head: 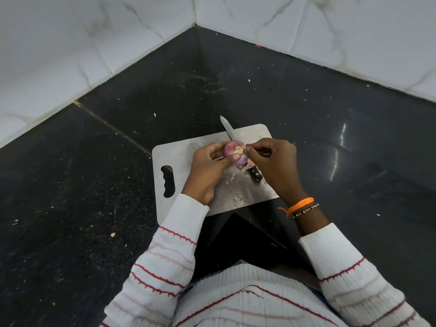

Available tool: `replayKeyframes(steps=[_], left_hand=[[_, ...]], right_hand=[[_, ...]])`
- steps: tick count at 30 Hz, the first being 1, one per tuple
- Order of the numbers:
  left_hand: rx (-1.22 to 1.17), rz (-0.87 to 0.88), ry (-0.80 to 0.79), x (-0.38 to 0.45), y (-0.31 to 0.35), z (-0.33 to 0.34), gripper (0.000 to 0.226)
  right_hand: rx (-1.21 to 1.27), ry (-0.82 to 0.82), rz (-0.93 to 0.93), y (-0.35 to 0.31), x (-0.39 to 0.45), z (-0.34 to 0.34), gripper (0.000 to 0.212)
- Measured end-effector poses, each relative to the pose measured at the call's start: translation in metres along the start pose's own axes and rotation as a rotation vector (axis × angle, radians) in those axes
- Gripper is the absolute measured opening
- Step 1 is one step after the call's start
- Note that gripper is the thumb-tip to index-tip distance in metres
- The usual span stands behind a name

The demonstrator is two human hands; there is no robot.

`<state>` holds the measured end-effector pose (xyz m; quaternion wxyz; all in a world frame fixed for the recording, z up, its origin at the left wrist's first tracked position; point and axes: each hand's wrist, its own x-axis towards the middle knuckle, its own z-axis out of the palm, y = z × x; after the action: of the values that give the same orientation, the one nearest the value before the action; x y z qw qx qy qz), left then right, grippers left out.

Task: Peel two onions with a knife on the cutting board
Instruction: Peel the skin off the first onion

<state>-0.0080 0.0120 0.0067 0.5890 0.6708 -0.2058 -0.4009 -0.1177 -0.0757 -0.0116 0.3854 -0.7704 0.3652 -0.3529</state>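
One purple round onion (236, 156) gripped in left hand (208, 172), above the grey rectangular cutting board (181, 156). Right hand (274, 165) pinching its skin. One steel black-handled knife (227, 129) flat beneath both hands. Open dark stone bench (94, 185) either side.

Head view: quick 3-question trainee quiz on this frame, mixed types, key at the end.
1. True or false: the knife is held in the right hand.
2. Which hand grips the onion? A) left hand B) right hand C) neither
3. Fill in: the knife lies on the ____.

Key: 1 false, it lies untouched; 2 A, while the right hand pinches at the onion's skin; 3 cutting board.
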Motion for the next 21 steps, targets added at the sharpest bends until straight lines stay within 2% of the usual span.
replayKeyframes(steps=[4, 8, 11, 18, 21], left_hand=[[0.007, -0.001, -0.032, 0.001, -0.001, 0.0, 0.034], [-0.169, -0.063, -0.16, 0.002, 0.0, 0.0, 0.032], [-0.29, -0.122, -0.177, 0.001, 0.001, 0.001, 0.029], [-0.323, -0.129, -0.231, 0.003, -0.003, -0.002, 0.033], [-0.324, -0.123, -0.248, 0.003, -0.004, -0.002, 0.026]], right_hand=[[0.033, 0.029, 0.047, 0.002, 0.0, 0.0, 0.01], [0.466, 0.027, 0.312, -0.006, -0.002, -0.005, 0.013], [0.601, -0.06, 0.337, -0.009, -0.003, -0.009, 0.015], [0.536, -0.091, 0.247, -0.01, -0.004, -0.012, 0.022], [0.514, -0.076, 0.229, -0.013, -0.004, -0.011, 0.022]])
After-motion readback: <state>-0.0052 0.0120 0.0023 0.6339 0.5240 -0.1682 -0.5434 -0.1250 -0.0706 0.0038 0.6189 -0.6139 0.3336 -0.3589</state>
